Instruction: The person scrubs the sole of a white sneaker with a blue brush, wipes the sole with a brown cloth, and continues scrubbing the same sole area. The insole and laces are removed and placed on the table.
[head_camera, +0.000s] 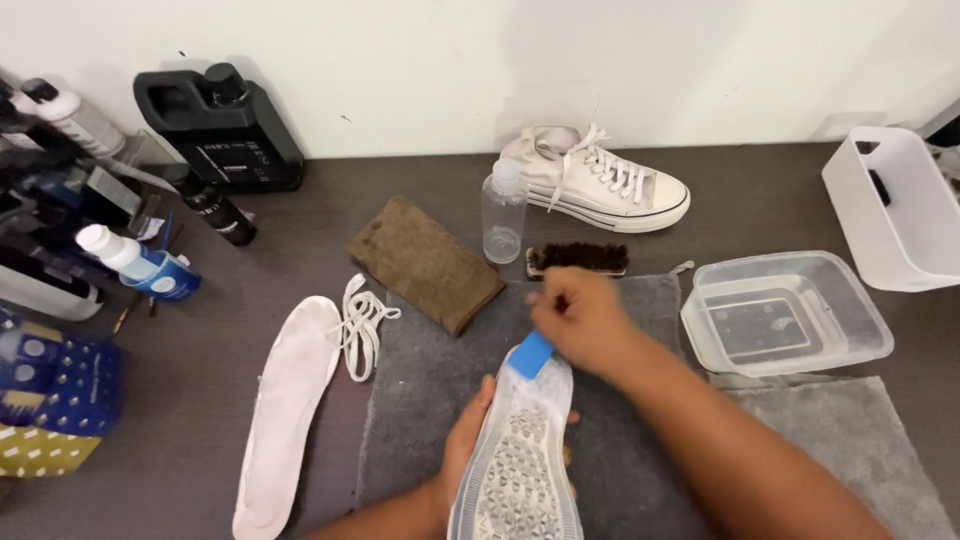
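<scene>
The upturned sneaker (517, 460) is lying sole-up on the grey mat (420, 400), with the left hand (465, 445) gripping its side. The right hand (580, 318) is clenching a blue brush (531, 354) against the toe. An insole (285, 410) and laces (362, 322) are resting just left of the mat.

Far left: black rectangular plastic jug (222, 125) at wall; blue-labelled white bottle (140, 262); blue dotted cardboard box (55, 385) at tabletop (800, 195) edge.
</scene>
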